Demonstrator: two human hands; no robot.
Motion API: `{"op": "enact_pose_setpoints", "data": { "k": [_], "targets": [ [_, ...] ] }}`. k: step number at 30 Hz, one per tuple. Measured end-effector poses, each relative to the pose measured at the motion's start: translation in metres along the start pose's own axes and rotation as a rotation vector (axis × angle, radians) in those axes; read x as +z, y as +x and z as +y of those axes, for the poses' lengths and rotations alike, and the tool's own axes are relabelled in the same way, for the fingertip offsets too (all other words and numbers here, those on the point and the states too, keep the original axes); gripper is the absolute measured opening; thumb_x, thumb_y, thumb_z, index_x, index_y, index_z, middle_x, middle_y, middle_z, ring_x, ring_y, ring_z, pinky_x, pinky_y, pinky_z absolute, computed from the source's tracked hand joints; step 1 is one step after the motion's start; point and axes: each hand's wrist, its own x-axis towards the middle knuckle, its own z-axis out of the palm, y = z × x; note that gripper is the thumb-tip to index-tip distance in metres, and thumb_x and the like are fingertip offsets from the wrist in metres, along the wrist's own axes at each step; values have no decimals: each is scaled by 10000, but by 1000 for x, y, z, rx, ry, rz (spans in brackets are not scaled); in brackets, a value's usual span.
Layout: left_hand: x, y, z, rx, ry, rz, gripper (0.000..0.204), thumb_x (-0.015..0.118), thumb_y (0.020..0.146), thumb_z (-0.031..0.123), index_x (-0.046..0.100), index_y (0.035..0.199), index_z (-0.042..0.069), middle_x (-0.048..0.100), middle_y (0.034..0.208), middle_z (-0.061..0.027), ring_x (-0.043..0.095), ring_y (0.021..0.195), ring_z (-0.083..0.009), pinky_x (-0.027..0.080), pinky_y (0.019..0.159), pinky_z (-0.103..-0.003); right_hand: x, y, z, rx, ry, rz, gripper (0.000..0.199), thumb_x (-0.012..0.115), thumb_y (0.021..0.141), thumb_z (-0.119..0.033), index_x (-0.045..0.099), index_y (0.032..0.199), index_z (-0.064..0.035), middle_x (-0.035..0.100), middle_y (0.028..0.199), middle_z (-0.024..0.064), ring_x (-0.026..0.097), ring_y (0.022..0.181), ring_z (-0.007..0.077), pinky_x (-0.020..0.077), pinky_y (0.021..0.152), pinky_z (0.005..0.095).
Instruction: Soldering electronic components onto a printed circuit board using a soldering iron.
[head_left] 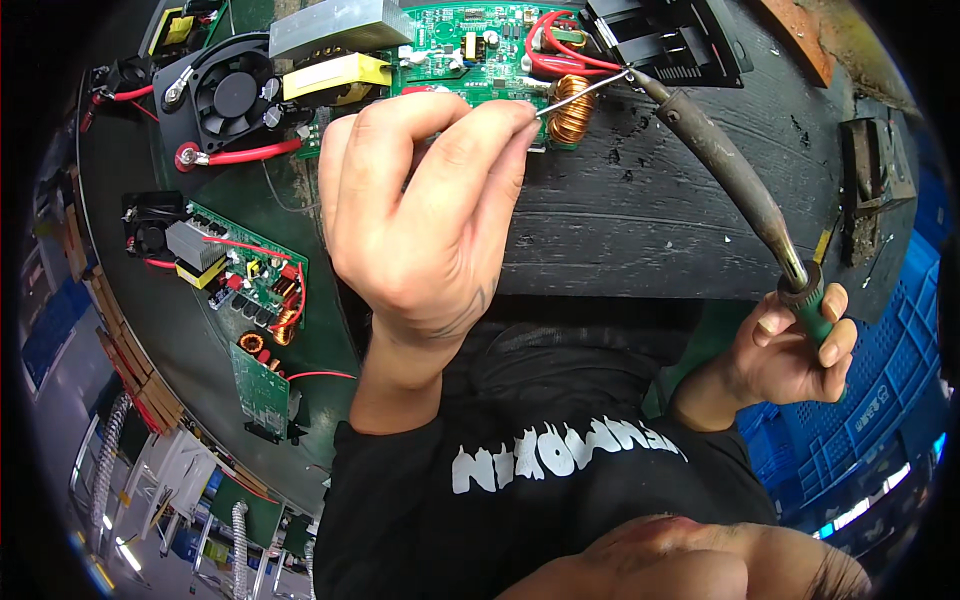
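Observation:
My left hand (420,215) is closed in a pinch over the near edge of a green circuit board (437,30). Between its fingertips runs a thin silvery solder wire (585,90), its far end meeting the tip of a soldering iron (725,160). My right hand (795,350) grips the iron by its green handle, lower right. The tip is beside red wires (572,65) and a black end panel (665,45) with metal prongs. A copper coil (569,110) sits under the solder wire. The joint at the tip is too small to make out.
A black fan (241,95) and grey heatsink (335,27) adjoin the board. More board assemblies (250,270) with red leads lie at left. A dark metal stand (873,165) is on the black wooden bench (620,230) at right, above blue crates (870,400).

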Motion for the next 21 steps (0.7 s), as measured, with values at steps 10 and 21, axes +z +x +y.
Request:
{"op": "enact_pose_setpoints", "data": {
  "k": [10,21],
  "targets": [
    [-1,-1,1,-6,6,-6,205,742,629,1,689,820,56,583,760,-37,531,704,-169,408,668,-260,-1,-1,-1,14,25,-24,281,444,878,-316,598,781,-102,515,1144,125,648,737,338,519,574,271],
    [0,0,0,23,7,15,218,742,626,-2,691,830,57,588,773,-44,535,707,-173,412,659,-261,0,0,-1,2,10,-18,275,462,868,-312,598,763,-98,536,1121,128,647,712,337,535,628,306]
  ]
}}
